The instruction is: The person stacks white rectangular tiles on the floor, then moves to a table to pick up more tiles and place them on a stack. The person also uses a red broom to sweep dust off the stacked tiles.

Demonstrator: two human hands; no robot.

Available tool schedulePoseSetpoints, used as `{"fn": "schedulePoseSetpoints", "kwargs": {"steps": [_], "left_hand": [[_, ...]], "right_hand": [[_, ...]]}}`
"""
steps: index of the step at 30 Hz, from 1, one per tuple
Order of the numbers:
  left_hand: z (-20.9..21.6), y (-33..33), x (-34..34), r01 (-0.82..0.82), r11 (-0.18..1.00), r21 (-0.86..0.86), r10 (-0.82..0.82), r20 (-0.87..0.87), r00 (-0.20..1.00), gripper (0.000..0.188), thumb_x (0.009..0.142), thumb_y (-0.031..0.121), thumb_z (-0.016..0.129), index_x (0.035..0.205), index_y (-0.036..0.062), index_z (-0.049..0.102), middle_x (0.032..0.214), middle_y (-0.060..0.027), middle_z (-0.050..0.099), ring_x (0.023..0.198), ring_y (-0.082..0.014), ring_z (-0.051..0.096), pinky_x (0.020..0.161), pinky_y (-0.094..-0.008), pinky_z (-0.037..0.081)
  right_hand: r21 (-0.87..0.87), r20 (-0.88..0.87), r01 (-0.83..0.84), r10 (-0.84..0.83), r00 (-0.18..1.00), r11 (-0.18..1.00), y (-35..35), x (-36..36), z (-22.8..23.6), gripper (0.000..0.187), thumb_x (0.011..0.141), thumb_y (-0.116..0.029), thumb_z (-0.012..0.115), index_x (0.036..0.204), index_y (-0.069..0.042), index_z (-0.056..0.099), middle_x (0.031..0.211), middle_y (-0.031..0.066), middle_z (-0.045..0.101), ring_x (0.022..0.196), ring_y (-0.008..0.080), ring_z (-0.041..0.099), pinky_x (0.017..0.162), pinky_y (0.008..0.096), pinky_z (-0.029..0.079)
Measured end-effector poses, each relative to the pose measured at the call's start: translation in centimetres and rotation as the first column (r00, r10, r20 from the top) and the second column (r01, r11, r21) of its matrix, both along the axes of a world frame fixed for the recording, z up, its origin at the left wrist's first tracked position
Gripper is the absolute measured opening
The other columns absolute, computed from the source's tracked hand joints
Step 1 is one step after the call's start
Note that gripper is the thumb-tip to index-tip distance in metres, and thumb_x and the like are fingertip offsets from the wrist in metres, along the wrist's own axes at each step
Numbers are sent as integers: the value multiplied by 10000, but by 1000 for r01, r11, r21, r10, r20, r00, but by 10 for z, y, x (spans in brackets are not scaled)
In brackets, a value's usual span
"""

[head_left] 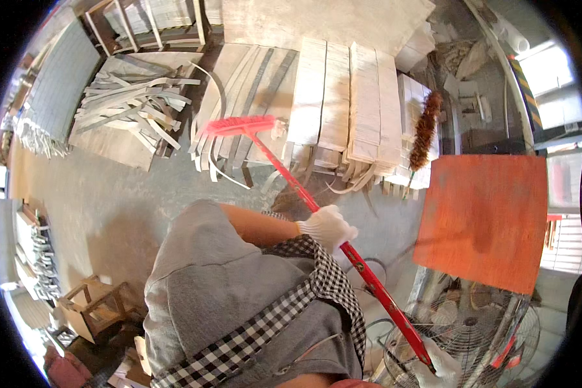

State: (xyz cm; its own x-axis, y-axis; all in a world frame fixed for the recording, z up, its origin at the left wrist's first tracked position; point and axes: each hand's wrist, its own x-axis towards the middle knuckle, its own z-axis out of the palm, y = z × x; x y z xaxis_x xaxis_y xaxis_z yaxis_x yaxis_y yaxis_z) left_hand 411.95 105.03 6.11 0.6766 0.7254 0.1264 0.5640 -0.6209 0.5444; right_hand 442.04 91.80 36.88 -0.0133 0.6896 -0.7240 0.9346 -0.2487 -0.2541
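A long red-handled broom [295, 186] slants across the middle of the view, its pinkish-red bristle head [239, 125] at the far end over pale wood-like strips. My left hand [328, 227], in a white knit glove, is closed round the middle of the handle. Lower right, my right hand [440, 366], also gloved in white, grips the near end of the same handle. Whether the bristles touch the strips or hover above them I cannot tell.
Stacked pale boards [343, 103] stand beyond the broom. A heap of loose strips [132, 103] lies on a sheet at left. An orange panel [482, 223] and a caged fan [469, 323] are at right, near a brown feather duster [425, 129]. A wooden stool [97, 307] sits lower left.
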Motion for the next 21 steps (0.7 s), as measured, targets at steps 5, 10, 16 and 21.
{"fn": "schedulePoseSetpoints", "kwargs": {"steps": [5,10,16,21], "left_hand": [[-21,15,-56,-180,976,122,194,-120,974,192,757,302,686,830,143,608,642,-59,630,645,-287,646,652,-430,436],[-69,35,-153,-360,912,198,404,-263,876,119,807,242,638,748,138,638,689,-50,666,698,-274,668,693,-417,454],[-58,93,-274,-474,833,284,542,-249,803,89,740,151,682,807,108,643,795,-112,655,871,-304,636,754,-434,471],[-87,146,-377,-481,788,385,558,-117,821,78,723,166,620,722,94,589,771,-173,607,834,-374,594,713,-488,446]], "right_hand": [[146,-67,-121,132,989,982,25,-35,-56,505,921,-108,618,1412,-92,498,1013,133,635,792,176,625,757,276,502],[158,-264,-88,128,956,983,84,-97,-173,464,814,-203,700,1246,-62,603,773,150,607,671,184,604,680,324,490],[363,-397,-188,334,855,913,156,-204,-257,416,857,-239,637,1243,-83,606,867,204,635,787,326,639,718,389,500],[294,-578,-211,349,738,932,253,-337,-284,528,895,-366,615,1370,-153,532,983,177,701,892,325,689,776,427,514]]}}
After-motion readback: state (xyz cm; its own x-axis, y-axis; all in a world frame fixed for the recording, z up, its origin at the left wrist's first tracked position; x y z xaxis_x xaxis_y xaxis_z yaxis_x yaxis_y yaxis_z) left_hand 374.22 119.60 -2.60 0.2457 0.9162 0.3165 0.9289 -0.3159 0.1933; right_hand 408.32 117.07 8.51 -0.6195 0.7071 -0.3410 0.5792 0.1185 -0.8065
